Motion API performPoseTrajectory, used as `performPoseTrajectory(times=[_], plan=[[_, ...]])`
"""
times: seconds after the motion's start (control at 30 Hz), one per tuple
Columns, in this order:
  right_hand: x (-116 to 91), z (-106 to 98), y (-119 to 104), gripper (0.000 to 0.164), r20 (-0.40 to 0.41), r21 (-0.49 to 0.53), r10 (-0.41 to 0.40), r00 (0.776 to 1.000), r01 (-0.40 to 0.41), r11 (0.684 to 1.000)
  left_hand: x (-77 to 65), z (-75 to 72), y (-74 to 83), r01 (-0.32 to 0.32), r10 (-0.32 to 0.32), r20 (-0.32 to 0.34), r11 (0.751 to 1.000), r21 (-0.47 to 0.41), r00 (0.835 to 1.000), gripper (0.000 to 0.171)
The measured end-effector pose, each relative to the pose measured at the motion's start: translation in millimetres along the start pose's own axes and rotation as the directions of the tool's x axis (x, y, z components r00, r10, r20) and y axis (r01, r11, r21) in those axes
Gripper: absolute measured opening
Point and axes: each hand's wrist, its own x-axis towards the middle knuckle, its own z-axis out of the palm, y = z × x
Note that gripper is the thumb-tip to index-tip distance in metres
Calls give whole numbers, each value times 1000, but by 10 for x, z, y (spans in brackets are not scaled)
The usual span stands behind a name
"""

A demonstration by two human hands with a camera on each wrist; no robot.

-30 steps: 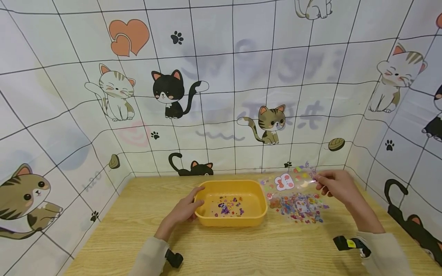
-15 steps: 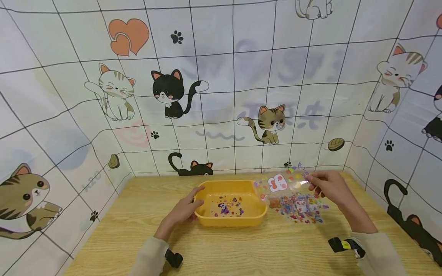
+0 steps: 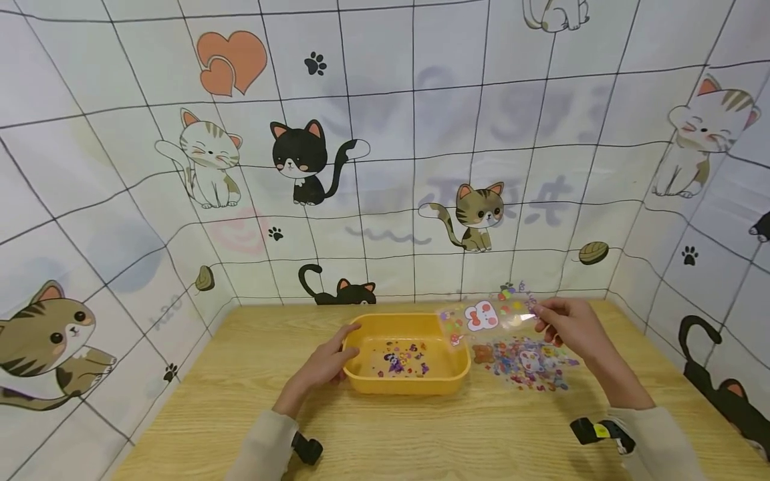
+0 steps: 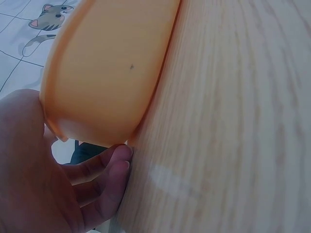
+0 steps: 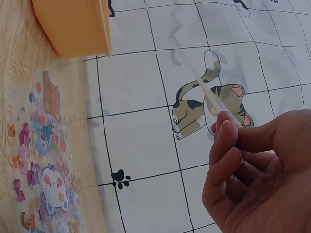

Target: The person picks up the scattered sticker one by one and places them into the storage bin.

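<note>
A yellow plastic tub (image 3: 406, 386) stands on the wooden table, with small purple, red and yellow pieces (image 3: 397, 363) scattered on its bottom. My left hand (image 3: 325, 361) grips the tub's left end, the thumb over the rim and the other fingers against the outer wall. Raised at the back right, my right hand (image 3: 568, 324) pinches one end of a clear plastic sheet (image 3: 481, 315) printed with a white rabbit face and coloured spots. Its free end overlaps the tub's back right corner in the head view. The right wrist view catches this sheet nearly edge-on.
Right of the tub lies a clear pack with many colourful small figures (image 3: 529, 364), a rabbit and a brown bear among them. A cloth with cat drawings (image 3: 385, 167) hangs behind the table and along both sides.
My right hand has moved left with the plastic sheet, bringing its free end to the tub's right side. My left hand keeps its hold on the tub. The head view has shifted slightly.
</note>
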Motion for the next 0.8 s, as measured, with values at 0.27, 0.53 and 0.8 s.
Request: performPoseTrajectory(times=[0.27, 0.53, 0.8], plan=[[14, 67, -4, 45, 4, 16, -6, 1000, 6, 1000, 7, 13, -13, 7, -7, 4, 1000, -5, 1000, 55], [64, 201, -116, 40, -6, 6, -19, 1000, 19, 1000, 10, 6, -11, 3, -3, 13, 1000, -6, 1000, 55], [153, 347, -231, 36, 49, 25, -36, 998, 35, 999, 27, -6, -46, 5, -5, 13, 1000, 0, 1000, 56]])
